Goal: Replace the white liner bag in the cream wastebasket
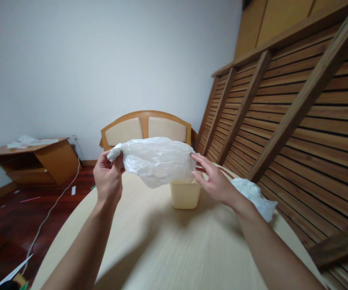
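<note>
Head view: our left hand [109,179] pinches the bunched end of the white plastic bag [158,161], raised over the table [198,249]; our right hand [216,183] touches its other end, whether gripping we can't tell. Bag partly hides the cream container [185,196].

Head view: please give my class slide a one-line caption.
Left hand grips one end of a white bag, right hand touches the other, over a table with a tub.
</note>
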{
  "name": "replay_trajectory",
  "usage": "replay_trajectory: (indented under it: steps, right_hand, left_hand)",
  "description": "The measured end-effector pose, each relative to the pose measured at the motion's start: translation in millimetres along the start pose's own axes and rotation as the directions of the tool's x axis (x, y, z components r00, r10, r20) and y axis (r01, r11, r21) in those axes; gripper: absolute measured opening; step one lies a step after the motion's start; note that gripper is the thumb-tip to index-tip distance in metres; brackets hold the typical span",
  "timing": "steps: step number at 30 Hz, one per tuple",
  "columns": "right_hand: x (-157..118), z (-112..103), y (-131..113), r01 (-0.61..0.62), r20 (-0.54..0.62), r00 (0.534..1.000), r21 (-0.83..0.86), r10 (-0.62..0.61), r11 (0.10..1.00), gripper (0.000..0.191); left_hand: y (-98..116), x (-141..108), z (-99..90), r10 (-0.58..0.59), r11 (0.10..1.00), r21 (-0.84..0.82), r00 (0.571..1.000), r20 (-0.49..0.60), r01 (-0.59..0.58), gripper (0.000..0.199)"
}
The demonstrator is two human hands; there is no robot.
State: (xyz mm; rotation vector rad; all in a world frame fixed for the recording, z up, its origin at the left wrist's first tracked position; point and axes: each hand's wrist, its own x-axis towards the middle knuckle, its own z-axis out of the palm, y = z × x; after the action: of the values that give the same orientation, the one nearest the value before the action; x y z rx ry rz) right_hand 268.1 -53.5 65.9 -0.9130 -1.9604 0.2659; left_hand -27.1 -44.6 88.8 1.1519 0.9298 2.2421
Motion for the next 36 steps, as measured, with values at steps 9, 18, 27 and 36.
replay_trajectory:
  steps: [9, 18, 27, 36]
  right_hand:
    - [-5, 3, 6, -0.163, 0.226, 0.944, -0.318, 0.241, 0.934, 0.045]
    - [-6, -6, 16, -0.140, 0.269, 0.934, -0.331, 0.236, 0.933, 0.051]
    - [-2, -9, -5, -0.083, 0.385, 0.910, -0.202, 0.157, 0.976, 0.014]
    - [-6, -10, -16, -0.093, 0.480, 0.863, -0.154, 0.157, 0.984, 0.016]
  left_hand:
    - [-1, -5, 3.0, -0.152, 0.987, 0.075, 0.978, 0.141, 0.143, 0.053]
    - [0, -15, 8.3, -0.297, 0.950, -0.003, 0.907, 0.300, 0.312, 0.037]
    - [-2, -20, 12.5, -0.222, 0.966, -0.045, 0.905, 0.362, 0.255, 0.047]
    - [8, -27, 16.7, -0.235, 0.956, -0.074, 0.895, 0.380, 0.283, 0.046]
